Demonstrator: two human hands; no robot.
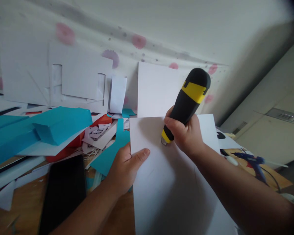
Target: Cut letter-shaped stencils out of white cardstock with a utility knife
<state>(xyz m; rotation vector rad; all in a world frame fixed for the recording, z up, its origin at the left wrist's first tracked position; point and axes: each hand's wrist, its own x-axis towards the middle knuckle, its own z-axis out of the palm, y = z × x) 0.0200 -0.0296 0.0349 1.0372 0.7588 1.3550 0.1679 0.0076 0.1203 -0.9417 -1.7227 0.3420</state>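
My right hand (186, 133) is wrapped round a black and yellow utility knife (189, 98), held upright with its tip down on a large white sheet (171, 186). My left hand (124, 166) grips the sheet's left edge, thumb lying on top and fingers hidden under it. The knife tip touches the sheet near its upper middle.
A wooden table (24, 205) carries a heap of teal paper (56, 124), red and white scraps (100, 130) and a black slab (63, 192) at the left. White cut boards (63, 78) lean on the wall. A blue glue gun (253, 163) lies at the right.
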